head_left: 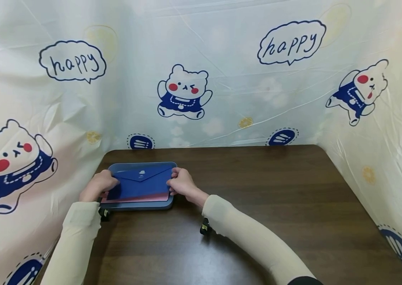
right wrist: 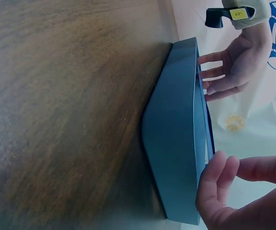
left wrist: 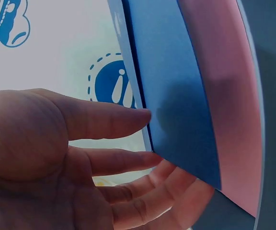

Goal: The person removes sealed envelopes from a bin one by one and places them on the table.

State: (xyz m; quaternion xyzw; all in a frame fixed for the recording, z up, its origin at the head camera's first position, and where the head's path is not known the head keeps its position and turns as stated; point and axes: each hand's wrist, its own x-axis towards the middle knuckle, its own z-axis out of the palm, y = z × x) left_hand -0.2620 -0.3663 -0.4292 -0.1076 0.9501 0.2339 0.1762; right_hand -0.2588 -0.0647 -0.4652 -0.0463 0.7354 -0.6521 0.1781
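Observation:
A dark blue envelope (head_left: 140,186) with a pointed flap and a small white print lies above a pink sheet or envelope (head_left: 151,197), whose lower strip shows. Both are at a blue tray (head_left: 136,206) on the left of the table. My left hand (head_left: 99,185) holds the blue envelope at its left edge; in the left wrist view the thumb is at its top side and fingers (left wrist: 128,206) reach beneath. At the opposite edge my right hand (head_left: 183,183) pinches the envelope between thumb and fingers. The right wrist view shows the tray's outer wall (right wrist: 171,129).
A brown wooden table (head_left: 258,206) extends to the right of the tray. A printed curtain (head_left: 229,103) with bears and words hangs around its back and sides. Each wrist wears a small black device (head_left: 205,227).

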